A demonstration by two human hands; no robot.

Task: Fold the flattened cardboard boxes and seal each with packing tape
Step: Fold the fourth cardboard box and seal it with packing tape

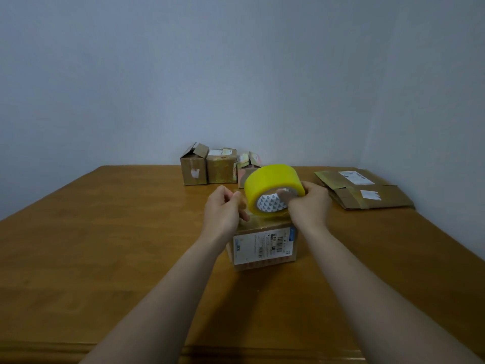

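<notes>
Up close, yellow tape roll (273, 190)

A wooden table (105, 232) with a warm brown, glossy top is filling the lower half of the view. Its moulded near edge is running along the bottom. Plain pale blue-grey walls (183, 74) are rising behind the far edge, meeting in a corner at the right. Soft, even light is falling across the surface.
</notes>
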